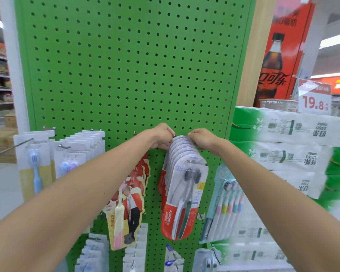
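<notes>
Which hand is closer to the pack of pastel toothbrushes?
Right. The right hand is at the top of the Colgate packs, up and left of the pastel toothbrush pack; the left hand is across those packs, farther away.

A green pegboard (pixel 126 65) carries hooks of carded toothbrushes: a blue one (pixel 34 165) at the far left, a row of white-carded packs (pixel 81 152) beside it, red-and-yellow packs (pixel 128 209) lower down, and a pastel multi-brush pack (pixel 224 203) at the board's right edge. To the right are stacked green-and-white tissue packs (pixel 292 146), topped by a white basket (pixel 277 105) and a 19.8 price sign (pixel 314 99). A red cola poster (pixel 279 55) stands behind.
</notes>
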A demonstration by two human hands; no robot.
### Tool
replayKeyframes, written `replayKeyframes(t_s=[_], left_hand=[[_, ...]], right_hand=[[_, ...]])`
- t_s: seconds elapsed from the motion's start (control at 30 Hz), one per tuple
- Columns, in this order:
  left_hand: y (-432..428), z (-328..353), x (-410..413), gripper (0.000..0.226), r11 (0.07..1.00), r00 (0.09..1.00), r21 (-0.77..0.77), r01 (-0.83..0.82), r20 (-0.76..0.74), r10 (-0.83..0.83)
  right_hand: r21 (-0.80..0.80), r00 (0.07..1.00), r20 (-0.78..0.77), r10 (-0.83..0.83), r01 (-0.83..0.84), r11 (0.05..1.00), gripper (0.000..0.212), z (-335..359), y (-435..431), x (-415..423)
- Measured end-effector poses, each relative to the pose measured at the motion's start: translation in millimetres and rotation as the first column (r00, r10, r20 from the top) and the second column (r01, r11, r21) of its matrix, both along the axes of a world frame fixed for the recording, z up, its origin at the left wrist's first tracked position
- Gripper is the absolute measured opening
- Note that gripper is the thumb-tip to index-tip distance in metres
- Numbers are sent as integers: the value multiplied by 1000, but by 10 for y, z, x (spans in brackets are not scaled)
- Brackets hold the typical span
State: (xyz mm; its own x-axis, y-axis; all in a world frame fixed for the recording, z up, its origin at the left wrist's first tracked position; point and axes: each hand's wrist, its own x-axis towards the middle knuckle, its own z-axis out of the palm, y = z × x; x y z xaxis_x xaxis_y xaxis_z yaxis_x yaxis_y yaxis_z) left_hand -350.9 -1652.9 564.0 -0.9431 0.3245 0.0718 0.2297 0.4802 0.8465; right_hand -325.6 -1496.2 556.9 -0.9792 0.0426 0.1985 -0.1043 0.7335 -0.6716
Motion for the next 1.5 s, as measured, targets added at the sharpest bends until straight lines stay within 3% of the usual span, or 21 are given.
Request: replayKeyframes(t_s=[0.1,0.3,0.47,0.7,0.93,1.07,1.2,1.4,1.5], left_hand=[[55,-44,16,14,999,1000,40,-8,-11,9],[69,-127,55,22,996,995,72,-46,-83,52],[50,-72,169,21,979,911,-38,-199,-376,171],[167,81,797,21,997,862,-54,-47,-507,13],[490,18,1340,14,991,833,-115,74,-538,-125],[628,-93,1474,25,973,847,-211,92,-497,-188],[718,-217,1501,30,951,863,-296,88,-455,-221],[776,-362,1441,22,971,898,-231,54,-415,-149],[761,-383,1412,17,984,905,-175,29,-413,-101]], right_hand=[[-18,999,-12,-33,33,999,33,-18,55,-30],[18,999,-23,-35,35,999,37,-18,74,1],[94,993,-99,-65,75,993,33,58,85,223],[57,950,-269,-158,180,982,27,163,225,929],[85,959,-216,-185,207,975,39,-27,426,1534],[142,982,-131,-133,152,978,47,-191,543,1659],[185,980,-156,-126,154,971,53,-281,631,1610],[230,969,-205,-137,184,956,51,-302,667,1497],[329,951,-236,-200,272,904,52,-293,672,1452]])
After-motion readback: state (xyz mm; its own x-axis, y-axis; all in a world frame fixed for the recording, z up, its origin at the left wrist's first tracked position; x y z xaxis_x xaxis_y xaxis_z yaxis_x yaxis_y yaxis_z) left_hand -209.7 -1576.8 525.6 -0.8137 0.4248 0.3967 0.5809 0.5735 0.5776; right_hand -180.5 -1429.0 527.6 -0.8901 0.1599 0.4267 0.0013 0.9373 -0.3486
